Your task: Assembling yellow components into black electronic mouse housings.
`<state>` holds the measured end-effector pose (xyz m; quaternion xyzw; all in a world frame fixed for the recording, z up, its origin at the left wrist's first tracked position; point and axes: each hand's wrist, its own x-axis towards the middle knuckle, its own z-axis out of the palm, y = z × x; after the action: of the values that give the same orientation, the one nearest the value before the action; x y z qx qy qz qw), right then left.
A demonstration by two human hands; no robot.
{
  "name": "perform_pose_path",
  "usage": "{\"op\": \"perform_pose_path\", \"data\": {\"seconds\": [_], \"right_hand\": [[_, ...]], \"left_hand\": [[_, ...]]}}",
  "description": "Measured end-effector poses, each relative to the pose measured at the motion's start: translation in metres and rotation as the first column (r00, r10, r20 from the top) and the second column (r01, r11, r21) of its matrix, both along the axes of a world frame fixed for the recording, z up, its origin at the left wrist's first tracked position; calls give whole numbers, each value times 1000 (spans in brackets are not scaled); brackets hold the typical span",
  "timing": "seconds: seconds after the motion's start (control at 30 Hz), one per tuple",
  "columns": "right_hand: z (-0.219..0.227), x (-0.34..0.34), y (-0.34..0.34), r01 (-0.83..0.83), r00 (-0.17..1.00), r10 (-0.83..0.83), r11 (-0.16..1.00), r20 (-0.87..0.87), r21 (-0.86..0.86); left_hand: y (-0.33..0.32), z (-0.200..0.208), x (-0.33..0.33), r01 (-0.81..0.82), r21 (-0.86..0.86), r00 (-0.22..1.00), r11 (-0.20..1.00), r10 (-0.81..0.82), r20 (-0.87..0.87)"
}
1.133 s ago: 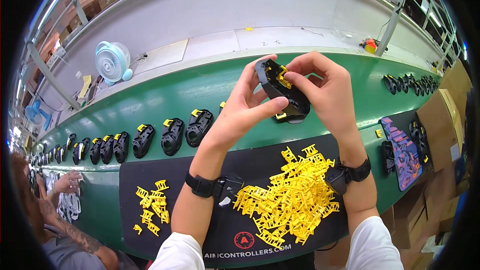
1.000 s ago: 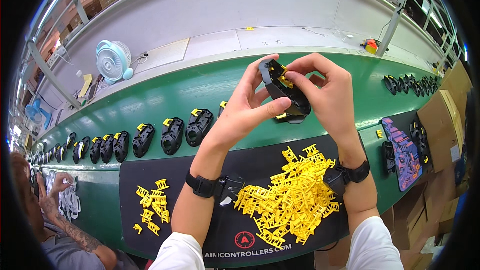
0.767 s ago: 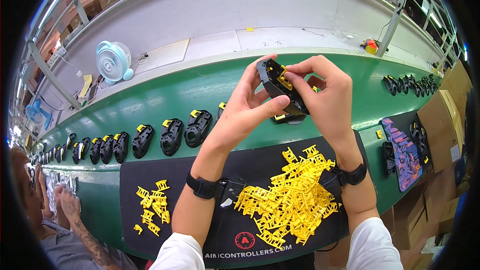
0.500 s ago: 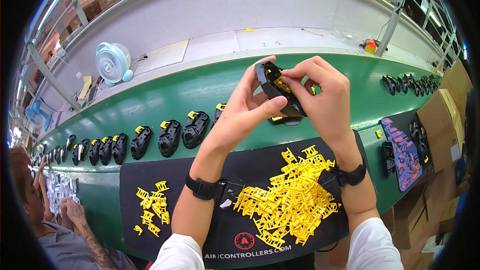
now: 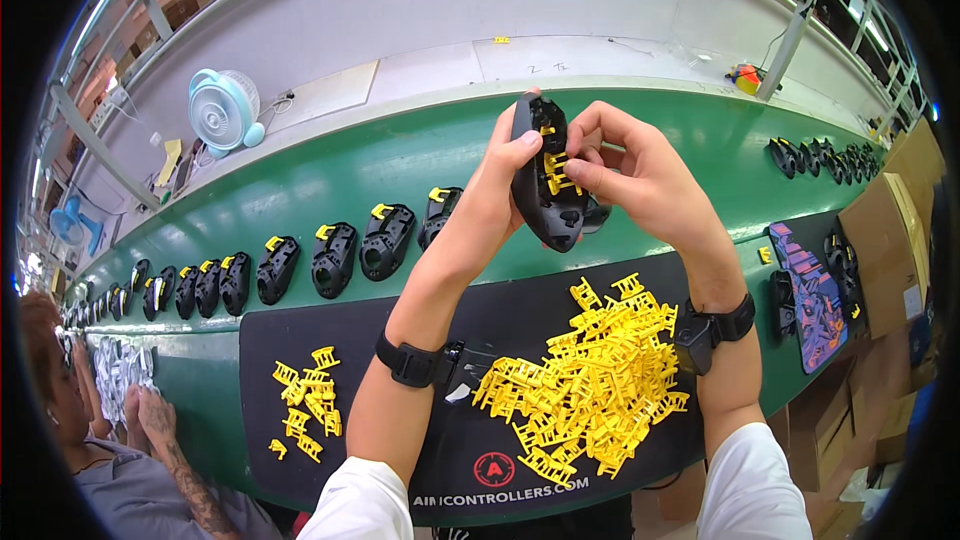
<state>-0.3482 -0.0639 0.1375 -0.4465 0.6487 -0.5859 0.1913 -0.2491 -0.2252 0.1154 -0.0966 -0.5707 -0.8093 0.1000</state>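
Note:
Above the mat, my left hand (image 5: 490, 180) is wrapped round a black plastic shell (image 5: 550, 218), shaped like a computer mouse housing, and holds it upright with its hollow side showing. Its thumb lies over the shell's edge. A yellow ladder-shaped plastic clip (image 5: 555, 176) sits in the hollow. My right hand (image 5: 640, 175) has its thumb and finger closed on that clip, the other fingers curled. Part of another black piece (image 5: 597, 215) shows behind the shell. Below, between my forearms, a large heap of yellow clips (image 5: 590, 380) lies on the black mat (image 5: 370, 420).
A smaller group of yellow clips (image 5: 318, 395) lies left. Black shells with yellow pieces (image 5: 334, 258) line the green bench (image 5: 420, 145); more black parts (image 5: 815, 160) stand far right. A fan (image 5: 222, 112), a patterned panel (image 5: 806, 290) and cardboard boxes (image 5: 870, 270) surround it. A co-worker's hand (image 5: 155, 418) is at left.
My left hand has turned the black shell more upright, its hollow facing me more. My right hand's fingers have shifted lower along the yellow clip. The view has moved slightly.

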Motion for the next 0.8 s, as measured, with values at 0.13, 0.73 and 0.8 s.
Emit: {"op": "perform_pose_path", "data": {"seconds": [0.13,0.73,0.8], "right_hand": [[0,5,-4,-1,999,1,1000,46,-1],[-5,12,-15,133,629,-226,974,-743,-184],[-7,10,-10,73,601,-109,994,-792,-81]], "left_hand": [[-6,-7,-6,-35,-17,999,999,35,16],[-32,-11,-1,144,347,956,927,-220,192],[-16,-5,-4,-131,309,909,942,-10,417]]}}
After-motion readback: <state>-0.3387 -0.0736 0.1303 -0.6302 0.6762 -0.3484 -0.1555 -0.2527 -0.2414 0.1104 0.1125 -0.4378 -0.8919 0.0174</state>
